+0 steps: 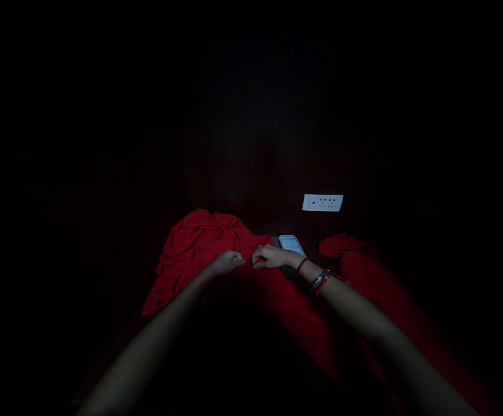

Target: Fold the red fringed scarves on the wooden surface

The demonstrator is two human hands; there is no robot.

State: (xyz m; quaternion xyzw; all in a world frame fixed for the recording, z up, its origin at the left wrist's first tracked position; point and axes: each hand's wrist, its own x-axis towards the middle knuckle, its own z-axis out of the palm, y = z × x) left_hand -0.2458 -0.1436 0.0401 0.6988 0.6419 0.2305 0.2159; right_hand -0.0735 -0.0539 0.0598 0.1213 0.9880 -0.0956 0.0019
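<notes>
A bunched red cloth (208,237) lies in front of me, heaped and wrinkled on the left. My left hand (228,263) is closed at the cloth's near side, thumb and fingers pinched on its fabric. Close by on the right, my right hand (269,256) bends its fingers down in a pinch on the same red fabric. A small gap separates the two hands. Bracelets (320,281) circle my right wrist. Just behind that wrist lies a phone (291,243) with a lit screen, partly covered by the hand and forearm.
A white socket panel (323,203) is fixed on the dark wall beyond the phone. More red fabric (372,277) stretches along the right, beside my right forearm. Most of the surroundings are too dark to make out.
</notes>
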